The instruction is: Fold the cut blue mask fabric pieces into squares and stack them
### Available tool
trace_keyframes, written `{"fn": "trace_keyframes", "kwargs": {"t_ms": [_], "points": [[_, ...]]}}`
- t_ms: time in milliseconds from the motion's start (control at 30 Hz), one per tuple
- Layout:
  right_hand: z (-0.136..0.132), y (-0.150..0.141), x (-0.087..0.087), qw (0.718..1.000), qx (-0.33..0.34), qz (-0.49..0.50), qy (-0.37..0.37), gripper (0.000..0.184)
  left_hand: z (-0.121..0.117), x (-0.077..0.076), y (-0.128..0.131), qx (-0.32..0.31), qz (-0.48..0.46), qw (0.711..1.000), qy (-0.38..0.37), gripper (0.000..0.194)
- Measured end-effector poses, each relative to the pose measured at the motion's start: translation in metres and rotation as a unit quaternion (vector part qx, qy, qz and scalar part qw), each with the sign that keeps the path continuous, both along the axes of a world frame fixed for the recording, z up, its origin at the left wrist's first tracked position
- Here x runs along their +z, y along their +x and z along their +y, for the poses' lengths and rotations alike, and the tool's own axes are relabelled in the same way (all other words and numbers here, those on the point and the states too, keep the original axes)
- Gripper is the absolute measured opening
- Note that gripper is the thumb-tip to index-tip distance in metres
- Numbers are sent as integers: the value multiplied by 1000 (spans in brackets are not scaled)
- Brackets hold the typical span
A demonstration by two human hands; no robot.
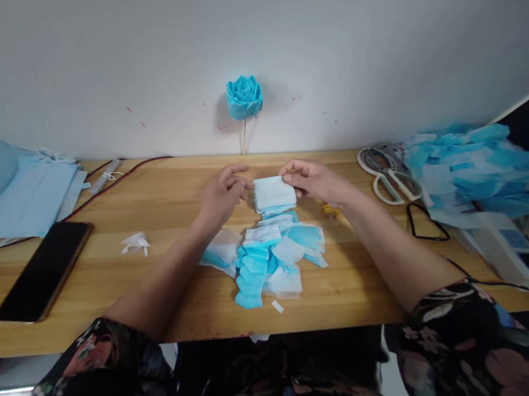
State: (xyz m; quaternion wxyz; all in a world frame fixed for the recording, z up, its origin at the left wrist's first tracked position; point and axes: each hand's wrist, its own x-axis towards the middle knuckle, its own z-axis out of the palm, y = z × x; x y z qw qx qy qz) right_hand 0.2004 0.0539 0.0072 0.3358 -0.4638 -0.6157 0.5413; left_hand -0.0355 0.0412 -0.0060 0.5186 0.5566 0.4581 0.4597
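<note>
A pale, nearly square piece of mask fabric lies at the middle of the wooden table, at the top of a small neat stack. My right hand pinches its upper right corner between thumb and fingertips. Beside its left edge, my left hand has its fingers apart; whether a fingertip touches the edge is hard to tell. Just below spreads a loose pile of blue and white fabric pieces, with a tiny white strip in front. Behind, a blue fabric rose on thin sticks leans against the wall.
Left: stacked face masks, a phone, a clear stick-like item and a white scrap. Right: scissors, a heap of blue scraps, a white device with a red light and cables. A small yellow item sits by my right wrist.
</note>
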Motion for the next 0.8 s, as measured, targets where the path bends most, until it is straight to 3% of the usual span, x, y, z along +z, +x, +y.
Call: {"fn": "trace_keyframes", "kwargs": {"t_ms": [233,400,533,667,800], "points": [[8,1,-12,995,-16,-70,71,21,-15,2,8,-15,79,983,167,28],[5,-1,-10,988,-11,-114,101,22,-23,6,9,25,174,909,378,25],[4,-4,-6,985,-2,-141,101,20,-20,4,7,72,169,890,418,24],[4,-4,-7,984,-9,-146,105,25,-20,-2,8,-5,217,879,424,27],[6,-5,-12,978,-28,-161,127,27,-22,-6,10,-115,331,822,449,32]]}}
